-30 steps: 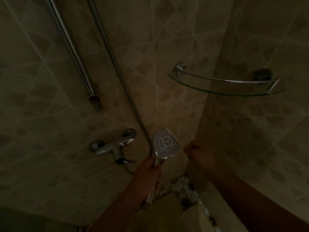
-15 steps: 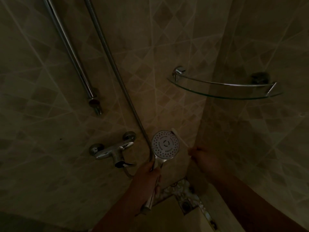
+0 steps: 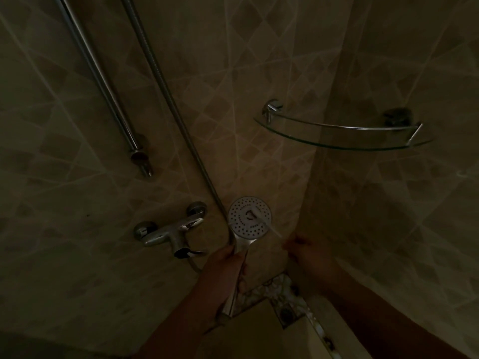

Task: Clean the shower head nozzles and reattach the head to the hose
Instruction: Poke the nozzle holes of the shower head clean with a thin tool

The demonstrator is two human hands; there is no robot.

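Observation:
The round white shower head (image 3: 243, 221) faces me, its nozzle face dotted with holes. My left hand (image 3: 223, 268) grips its chrome handle from below. My right hand (image 3: 305, 252) holds a thin pale brush (image 3: 269, 228), likely a toothbrush, whose tip lies across the nozzle face near its middle. The metal hose (image 3: 166, 94) runs down the wall from the upper left and passes just left of the head. The lower end of the handle sits behind my left wrist, so its joint to the hose is hidden.
A chrome mixer tap (image 3: 168, 231) sticks out of the tiled wall left of the head. The slide rail (image 3: 103, 81) ends above it. A glass corner shelf (image 3: 342, 136) hangs up right. A floor drain (image 3: 286, 312) lies below. The room is dim.
The brush tip has moved from the head's right edge onto the middle of the nozzle face. My right hand shifted slightly left. The view has tilted a little upward.

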